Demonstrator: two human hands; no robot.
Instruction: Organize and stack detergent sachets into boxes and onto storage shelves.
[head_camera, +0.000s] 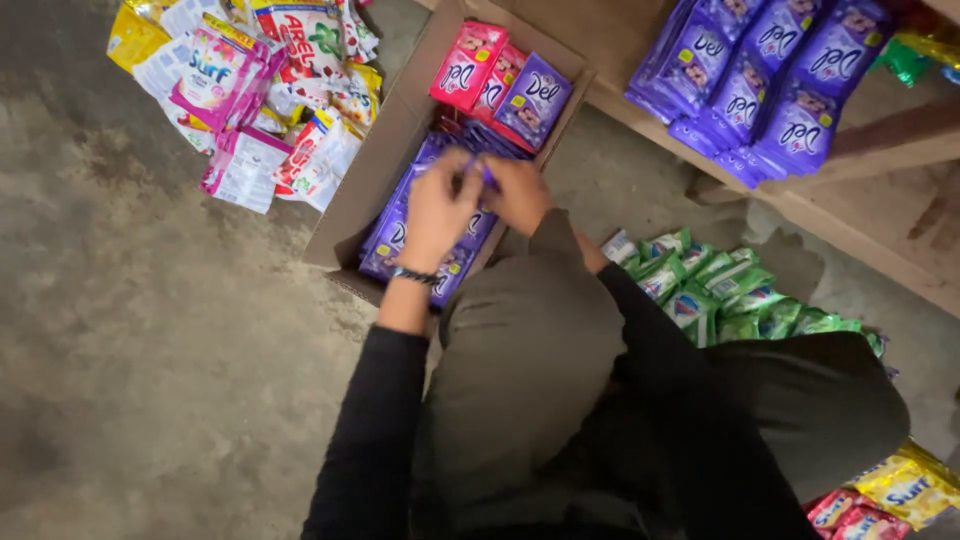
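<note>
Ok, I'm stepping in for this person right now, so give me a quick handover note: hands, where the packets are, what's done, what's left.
Left hand and right hand: together over the cardboard box, both pinching one purple sachet.
In the box: purple sachets near the hands, pink ones at the far end.
Done: a stack of purple sachets lies on the wooden shelf.
Left: the box still holds many; mixed packets and green packets lie on the floor.
</note>
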